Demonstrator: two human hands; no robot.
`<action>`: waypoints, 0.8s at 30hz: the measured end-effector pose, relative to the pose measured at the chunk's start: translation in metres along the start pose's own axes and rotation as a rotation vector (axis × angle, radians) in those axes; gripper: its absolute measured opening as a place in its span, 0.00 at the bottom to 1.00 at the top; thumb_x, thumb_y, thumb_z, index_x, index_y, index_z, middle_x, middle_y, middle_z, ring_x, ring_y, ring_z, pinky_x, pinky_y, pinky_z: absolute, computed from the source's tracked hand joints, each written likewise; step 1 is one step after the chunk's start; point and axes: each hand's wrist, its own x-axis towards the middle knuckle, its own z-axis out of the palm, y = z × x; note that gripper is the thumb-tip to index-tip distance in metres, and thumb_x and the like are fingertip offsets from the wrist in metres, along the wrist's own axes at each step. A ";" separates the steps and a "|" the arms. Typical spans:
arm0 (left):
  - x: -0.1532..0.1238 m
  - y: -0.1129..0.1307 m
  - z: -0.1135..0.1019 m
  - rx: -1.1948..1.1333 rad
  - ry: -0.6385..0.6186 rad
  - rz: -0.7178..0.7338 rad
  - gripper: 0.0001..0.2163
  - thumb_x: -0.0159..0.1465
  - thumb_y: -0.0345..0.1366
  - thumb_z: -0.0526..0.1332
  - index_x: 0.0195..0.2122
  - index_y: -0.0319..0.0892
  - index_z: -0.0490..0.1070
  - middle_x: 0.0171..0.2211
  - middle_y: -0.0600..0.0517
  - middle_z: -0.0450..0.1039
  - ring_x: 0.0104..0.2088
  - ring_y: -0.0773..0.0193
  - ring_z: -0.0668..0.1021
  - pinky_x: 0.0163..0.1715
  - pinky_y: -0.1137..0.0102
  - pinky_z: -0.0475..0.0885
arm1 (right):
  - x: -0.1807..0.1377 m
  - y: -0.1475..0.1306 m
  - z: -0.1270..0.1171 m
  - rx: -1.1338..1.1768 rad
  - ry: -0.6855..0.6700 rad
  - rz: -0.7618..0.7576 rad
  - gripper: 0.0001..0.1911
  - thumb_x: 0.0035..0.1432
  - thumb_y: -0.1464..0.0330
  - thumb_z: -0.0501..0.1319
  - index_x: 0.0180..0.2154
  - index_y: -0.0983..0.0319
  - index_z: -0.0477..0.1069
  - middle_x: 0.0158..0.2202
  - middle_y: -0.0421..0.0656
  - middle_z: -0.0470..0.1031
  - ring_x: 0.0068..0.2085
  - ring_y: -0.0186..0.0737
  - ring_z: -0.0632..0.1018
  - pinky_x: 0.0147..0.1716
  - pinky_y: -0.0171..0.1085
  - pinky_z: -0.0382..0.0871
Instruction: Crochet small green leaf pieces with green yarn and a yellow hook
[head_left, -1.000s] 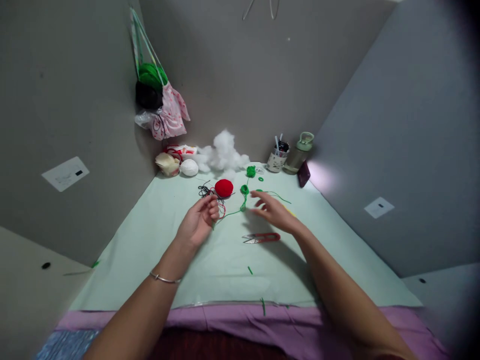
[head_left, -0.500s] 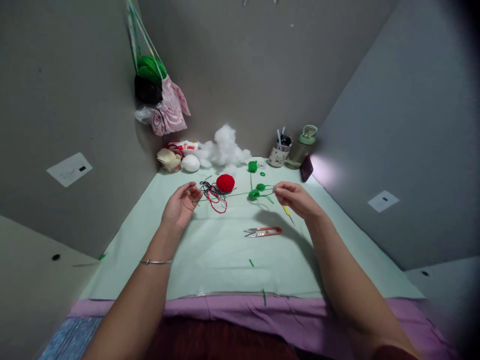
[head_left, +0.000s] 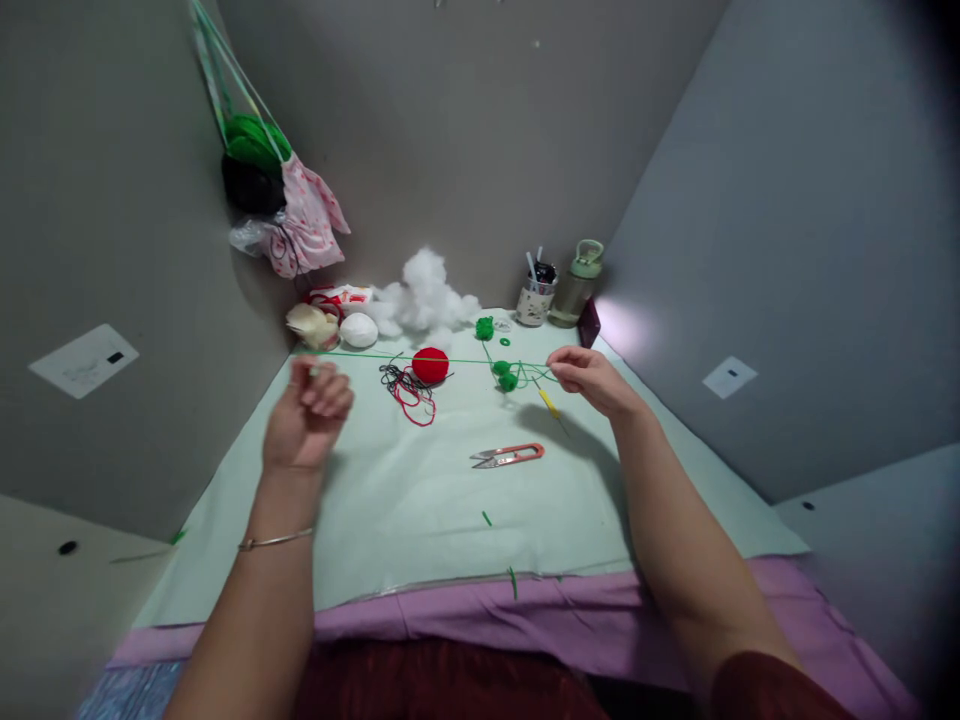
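A strand of green yarn point(head_left: 382, 355) runs taut across the table between my two hands. My left hand point(head_left: 309, 415), slightly blurred, is closed with its fingertips pinching one end. My right hand point(head_left: 592, 380) pinches the green yarn at the other side, thumb against fingers. Just left of its fingertips are two small green crocheted pieces point(head_left: 508, 382) with loose yarn tails. A yellow-handled crochet hook point(head_left: 550, 403) lies below the right hand. Nearer to me are orange-handled thread snips point(head_left: 525, 453), blades pointing left.
A red yarn ball point(head_left: 430, 366) sits mid-table beside tangled dark and red strands point(head_left: 409, 385). Behind are white stuffing point(head_left: 427, 290), a white ball point(head_left: 358, 330), a pen cup point(head_left: 535, 303) and a bottle point(head_left: 574, 290). Bags point(head_left: 307, 215) hang on the left wall.
My left hand has moved left and its fingers have curled in, drawing the green yarn out longer and higher. My right hand stays pinched near the crocheted pieces. The view has shifted slightly.
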 end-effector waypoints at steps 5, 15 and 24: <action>0.013 0.018 -0.016 -0.394 0.329 0.159 0.22 0.80 0.41 0.45 0.31 0.42 0.71 0.16 0.60 0.62 0.17 0.75 0.69 0.21 0.82 0.68 | 0.010 0.014 -0.002 -0.274 0.190 0.012 0.23 0.59 0.49 0.62 0.46 0.60 0.73 0.39 0.45 0.77 0.33 0.37 0.75 0.31 0.37 0.68; -0.012 -0.046 0.046 -0.316 0.264 -0.211 0.19 0.77 0.30 0.48 0.34 0.37 0.77 0.23 0.52 0.72 0.29 0.65 0.81 0.40 0.68 0.81 | 0.006 0.033 0.011 -0.934 0.043 0.333 0.17 0.67 0.60 0.66 0.53 0.62 0.75 0.54 0.49 0.78 0.53 0.49 0.80 0.52 0.52 0.78; -0.031 -0.069 0.056 -0.249 0.061 -0.399 0.11 0.73 0.38 0.59 0.36 0.43 0.80 0.47 0.47 0.83 0.61 0.48 0.79 0.64 0.44 0.66 | -0.006 -0.016 0.017 -0.588 0.119 0.195 0.09 0.61 0.66 0.63 0.41 0.63 0.75 0.30 0.44 0.76 0.34 0.41 0.80 0.34 0.36 0.71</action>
